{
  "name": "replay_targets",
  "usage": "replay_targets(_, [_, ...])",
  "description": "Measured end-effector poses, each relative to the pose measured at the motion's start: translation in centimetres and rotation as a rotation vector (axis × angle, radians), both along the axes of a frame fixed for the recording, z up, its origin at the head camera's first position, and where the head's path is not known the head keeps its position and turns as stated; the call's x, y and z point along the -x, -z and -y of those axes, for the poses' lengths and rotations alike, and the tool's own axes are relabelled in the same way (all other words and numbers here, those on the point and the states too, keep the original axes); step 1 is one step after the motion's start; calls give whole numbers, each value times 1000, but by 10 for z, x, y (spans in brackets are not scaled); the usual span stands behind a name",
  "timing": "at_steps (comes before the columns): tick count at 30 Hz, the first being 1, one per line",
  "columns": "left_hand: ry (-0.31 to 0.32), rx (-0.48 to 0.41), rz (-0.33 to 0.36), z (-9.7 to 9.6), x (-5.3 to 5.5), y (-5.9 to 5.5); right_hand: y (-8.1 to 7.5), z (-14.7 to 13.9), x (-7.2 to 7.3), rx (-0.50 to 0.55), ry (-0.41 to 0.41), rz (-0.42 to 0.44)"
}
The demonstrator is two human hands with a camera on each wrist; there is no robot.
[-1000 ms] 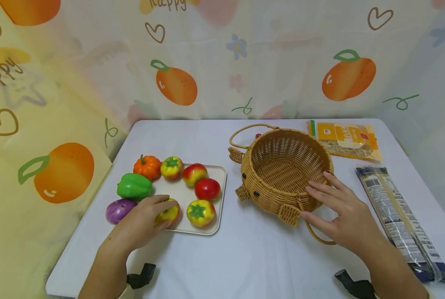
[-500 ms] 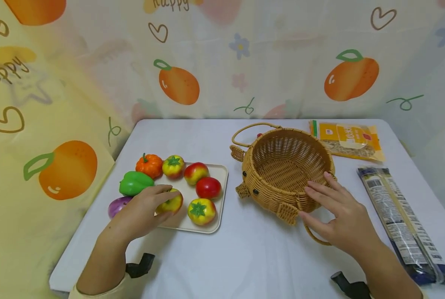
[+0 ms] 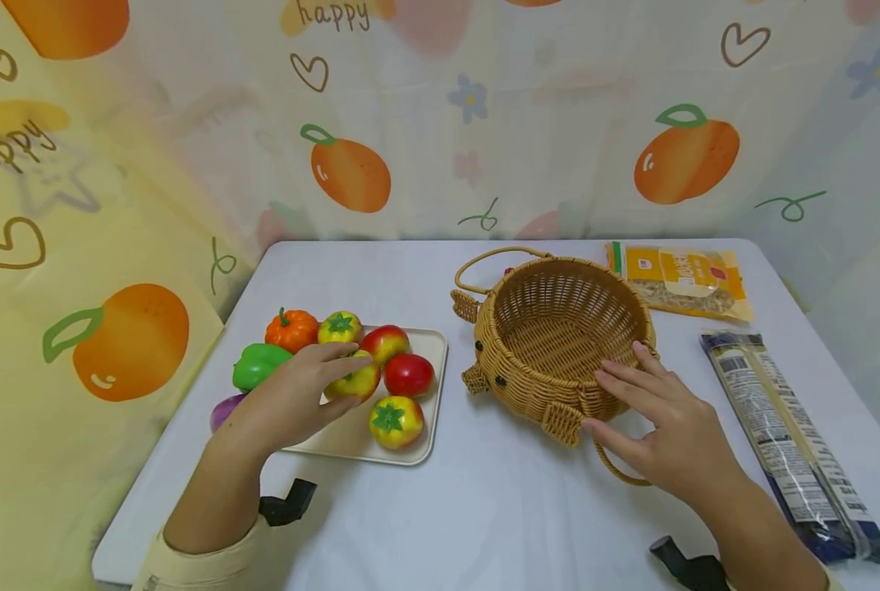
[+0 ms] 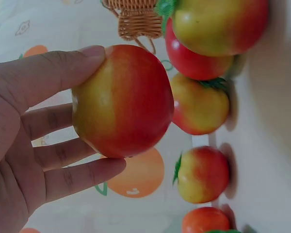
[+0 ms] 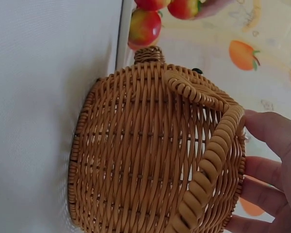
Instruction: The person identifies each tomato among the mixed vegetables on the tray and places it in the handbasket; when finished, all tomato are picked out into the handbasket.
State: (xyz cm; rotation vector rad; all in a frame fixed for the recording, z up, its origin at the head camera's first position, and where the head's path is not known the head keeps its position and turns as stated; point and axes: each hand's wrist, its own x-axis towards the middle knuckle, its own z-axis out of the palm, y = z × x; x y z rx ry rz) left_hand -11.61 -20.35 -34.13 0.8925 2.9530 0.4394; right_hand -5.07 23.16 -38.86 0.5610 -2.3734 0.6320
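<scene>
My left hand (image 3: pixel 281 402) grips a red-and-yellow toy tomato (image 4: pixel 123 102) between thumb and fingers. It is held above the cream tray (image 3: pixel 336 443), lifted off the surface in the left wrist view. On the tray are another red-and-yellow tomato (image 3: pixel 396 423) with a green star-shaped top, a red one (image 3: pixel 409 375) and a red-yellow one (image 3: pixel 385 342) behind. A wicker basket (image 3: pixel 536 398) with a fish-like face stands upright to the right, nothing inside. My right hand (image 3: pixel 669 431) rests on its near right rim, fingers nearly straight, thumb outside by the handle (image 5: pixel 203 165).
An orange pumpkin (image 3: pixel 292 330), a green bell pepper (image 3: pixel 258 366) and a partly hidden purple vegetable (image 3: pixel 226 410) line the tray's left side. A yellow food packet (image 3: pixel 682 281) lies behind the basket, and a long clear-and-blue packet (image 3: pixel 795 443) along the table's right side.
My left hand has lifted the tomato from the tray's front left and carried it up and to the right. The right hand stays at the basket rim.
</scene>
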Motion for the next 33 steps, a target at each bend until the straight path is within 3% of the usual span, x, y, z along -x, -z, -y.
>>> replay_targets(7, [50, -11, -6, -17, 15, -9, 1, 2, -2, 4, 10, 24])
replay_targets(12, [111, 26, -39, -34, 25, -22, 2, 2, -2, 11, 8, 32])
replay_targets(20, [184, 13, -66, -65, 40, -41, 3, 1, -3, 11, 3, 27])
replay_targets(26, [277, -10, -99, -91, 51, -52, 2, 2, -4, -23, 21, 18])
replay_targets(33, [311, -22, -47, -121, 61, -61, -5, 7, -3, -60, 26, 45])
